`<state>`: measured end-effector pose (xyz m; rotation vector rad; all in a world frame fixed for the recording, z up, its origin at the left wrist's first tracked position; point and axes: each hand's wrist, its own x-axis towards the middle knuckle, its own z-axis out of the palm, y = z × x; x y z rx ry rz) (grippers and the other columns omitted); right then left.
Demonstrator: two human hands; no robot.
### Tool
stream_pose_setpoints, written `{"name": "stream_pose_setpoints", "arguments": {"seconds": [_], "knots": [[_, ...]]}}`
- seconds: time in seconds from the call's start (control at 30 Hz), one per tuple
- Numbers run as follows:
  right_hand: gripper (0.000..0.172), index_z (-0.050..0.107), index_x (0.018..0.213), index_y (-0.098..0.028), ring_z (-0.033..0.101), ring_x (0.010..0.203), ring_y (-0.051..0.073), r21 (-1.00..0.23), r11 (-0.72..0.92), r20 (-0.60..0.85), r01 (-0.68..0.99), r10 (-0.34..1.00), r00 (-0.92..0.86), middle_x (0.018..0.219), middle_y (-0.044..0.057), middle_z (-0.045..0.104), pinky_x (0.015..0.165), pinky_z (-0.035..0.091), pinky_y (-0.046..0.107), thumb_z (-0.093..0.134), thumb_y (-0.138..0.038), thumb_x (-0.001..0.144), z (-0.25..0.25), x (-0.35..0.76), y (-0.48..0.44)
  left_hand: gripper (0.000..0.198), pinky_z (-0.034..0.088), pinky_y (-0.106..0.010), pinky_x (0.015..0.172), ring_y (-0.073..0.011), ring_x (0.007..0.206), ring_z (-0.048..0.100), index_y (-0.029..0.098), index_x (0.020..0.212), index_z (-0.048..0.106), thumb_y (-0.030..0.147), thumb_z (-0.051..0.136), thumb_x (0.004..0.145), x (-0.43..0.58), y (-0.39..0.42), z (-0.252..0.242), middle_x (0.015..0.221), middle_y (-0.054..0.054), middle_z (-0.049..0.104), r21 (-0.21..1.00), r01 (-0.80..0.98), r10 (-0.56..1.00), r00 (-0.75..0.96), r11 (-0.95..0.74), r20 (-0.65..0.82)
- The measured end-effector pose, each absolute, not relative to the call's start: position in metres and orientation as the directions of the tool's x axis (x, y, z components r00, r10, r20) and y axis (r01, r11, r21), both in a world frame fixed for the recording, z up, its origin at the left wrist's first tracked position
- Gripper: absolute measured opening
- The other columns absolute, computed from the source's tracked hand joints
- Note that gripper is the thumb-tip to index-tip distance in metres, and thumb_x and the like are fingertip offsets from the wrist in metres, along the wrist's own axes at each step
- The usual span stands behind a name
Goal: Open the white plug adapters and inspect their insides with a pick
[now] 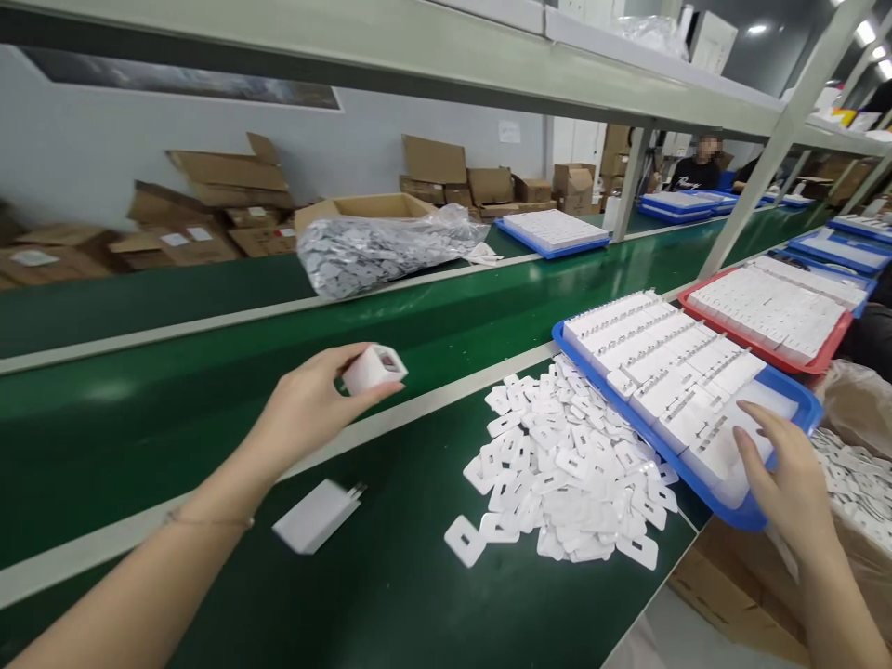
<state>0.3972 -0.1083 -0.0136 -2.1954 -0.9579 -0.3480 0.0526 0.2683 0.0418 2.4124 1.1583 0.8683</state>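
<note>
While the left hand (313, 395) grips a casing (371, 370) above the tabletop (418, 613), the right hand (794, 478), fingers apart at the tray (745, 515) (its corner seems to overhang), could tip it by pressing hard there.

I'm seeing lamps (865, 33) glaring at two o'clock, the belt (460, 325) shining at nine, the shelf (446, 70) bowing at twelve.

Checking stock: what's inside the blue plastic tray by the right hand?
The blue plastic tray holds rows of white block-shaped plugs and a pale flat sheet near the right hand. What lies beneath them or behind the hand is covered.
</note>
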Motion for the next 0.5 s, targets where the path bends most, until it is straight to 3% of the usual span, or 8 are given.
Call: {"name": "stream_pose_setpoints", "arguments": {"seconds": [0.07, 0.17, 0.23, 0.33, 0.5], "knots": [[0.035, 0.063, 0.125, -0.022, 0.067, 0.114, 0.035, -0.413, -0.339, 0.614, 0.845, 0.581, 0.534, 0.121, 0.017, 0.071, 0.098, 0.055, 0.055, 0.045, -0.042, 0.103, -0.011, 0.373, -0.092, 0.060, 0.057, -0.036, 0.070, -0.0361, 0.100, 0.071, 0.022, 0.119, 0.069, 0.062, 0.077, 0.074, 0.050, 0.221, 0.046, 0.116, -0.012, 0.075, 0.562, 0.526, 0.765, 0.516, -0.639, 0.386], [0.029, 0.067, 0.117, -0.024, 0.072, 0.102, 0.028, -0.381, -0.166, 0.510, 0.910, 0.783, 0.356, 0.112, 0.010, 0.075, 0.083, 0.061, 0.044, 0.049, -0.041, 0.103, -0.016, 0.336, -0.056, 0.048, 0.061, -0.041, 0.084, -0.0348, 0.108, 0.072, 0.026, 0.117, 0.069, 0.049, 0.080, 0.076, 0.042, 0.152, 0.038, 0.118, -0.011, 0.076, 0.592, 0.329, 0.656, 0.564, -0.735, 0.502], [0.032, 0.069, 0.117, -0.022, 0.071, 0.104, 0.030, -0.349, -0.099, 0.426, 0.932, 0.869, 0.252, 0.113, 0.011, 0.076, 0.084, 0.060, 0.045, 0.053, -0.044, 0.100, -0.025, 0.319, -0.032, 0.042, 0.061, -0.041, 0.092, -0.0314, 0.111, 0.073, 0.028, 0.121, 0.067, 0.037, 0.079, 0.082, 0.035, 0.113, 0.029, 0.120, -0.009, 0.076, 0.615, 0.232, 0.612, 0.588, -0.754, 0.529], [0.034, 0.072, 0.112, -0.017, 0.070, 0.099, 0.033, -0.312, -0.061, 0.366, 0.948, 0.913, 0.179, 0.107, 0.016, 0.076, 0.084, 0.057, 0.047, 0.054, -0.042, 0.097, -0.038, 0.308, -0.007, 0.043, 0.061, -0.039, 0.096, -0.0279, 0.115, 0.073, 0.027, 0.126, 0.064, 0.024, 0.077, 0.085, 0.022, 0.069, 0.018, 0.124, -0.010, 0.075, 0.699, 0.121, 0.621, 0.582, -0.705, 0.525], [0.041, 0.074, 0.094, -0.016, 0.069, 0.094, 0.036, -0.322, -0.039, 0.385, 0.946, 0.908, 0.169, 0.100, 0.019, 0.076, 0.083, 0.054, 0.053, 0.042, -0.041, 0.100, -0.035, 0.311, 0.003, 0.052, 0.060, -0.039, 0.099, -0.0286, 0.116, 0.072, 0.025, 0.128, 0.066, 0.022, 0.084, 0.079, -0.001, 0.028, 0.014, 0.124, -0.013, 0.075, 0.833, -0.011, 0.708, 0.519, -0.554, 0.478]]}}
